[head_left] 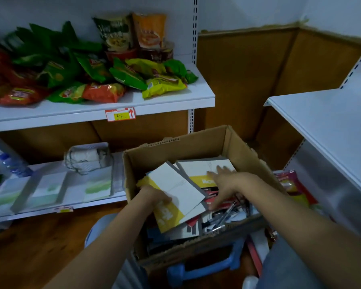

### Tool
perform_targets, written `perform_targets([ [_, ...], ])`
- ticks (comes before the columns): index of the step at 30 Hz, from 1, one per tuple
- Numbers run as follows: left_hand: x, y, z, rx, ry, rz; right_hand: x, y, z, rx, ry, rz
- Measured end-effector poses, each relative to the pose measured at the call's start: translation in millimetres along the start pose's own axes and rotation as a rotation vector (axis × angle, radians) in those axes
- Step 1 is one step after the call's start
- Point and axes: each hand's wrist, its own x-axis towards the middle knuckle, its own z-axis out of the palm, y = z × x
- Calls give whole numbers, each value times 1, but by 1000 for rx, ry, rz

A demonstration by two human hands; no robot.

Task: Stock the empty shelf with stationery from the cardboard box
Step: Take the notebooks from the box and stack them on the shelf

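Cardboard box (233, 142) sits open between the snack shelf (104, 107) at left and the bare white shelf (325, 122) at right, crowded with pens (227, 215) and yellow-and-white notebooks (204, 167). Left hand (154, 197) grips one tilted notebook (175, 190), fingers curled round its edge. Right hand (223, 180) rests on the stack, fingers spread and straight.

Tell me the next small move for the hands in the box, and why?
Probably lift out the white-and-yellow notebook that the left hand already grips in the cardboard box, and carry it to the bare white shelf at right. The right hand only lies flat on another notebook.
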Motion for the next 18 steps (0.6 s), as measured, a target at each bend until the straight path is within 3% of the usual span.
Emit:
perform_targets([
  [3,0,2,-11,-199,104,11,10,-7,24,-2,33,-68],
  [7,5,5,-19,-429,64,-8,13,-9,30,-154,162,-170],
  [13,-4,6,-16,-517,-38,-28,5,-6,23,-105,392,-312],
  [18,-11,3,-11,-502,-101,-45,7,-21,30,-407,491,-300],
])
